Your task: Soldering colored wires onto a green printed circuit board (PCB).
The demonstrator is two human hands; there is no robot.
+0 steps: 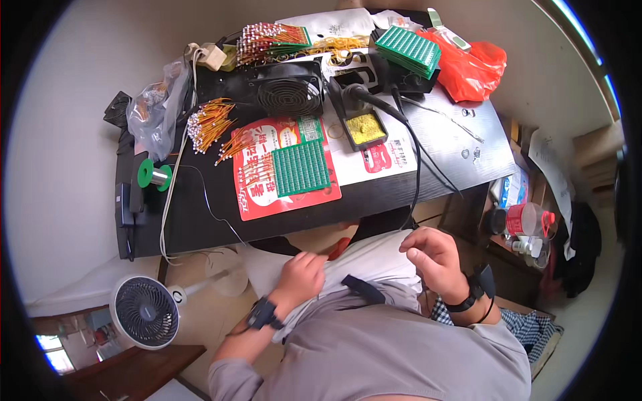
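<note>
My left hand [302, 279] is over my lap, its fingers curled together. Whether anything is in them is hidden. My right hand [436, 259] hovers above the other side of my lap, thumb apart from loosely bent fingers, with nothing seen in it. Beneath both hands lies light-coloured cloth [364, 264]. On the table beyond, a green circuit board panel [302, 168] rests on a red printed sheet [287, 208], with orange wires [249, 146] at its left side. A thin wire runs from the green solder spool [145, 173] toward the table's front edge.
A soldering iron [361, 95] sits in its stand beside a yellow sponge [364, 128]. Behind are a black fan [289, 95], bundled wires [210, 124], stacked green boards [408, 50] and a red bag [478, 67]. A white fan [145, 313] stands left, a bottle [528, 219] right.
</note>
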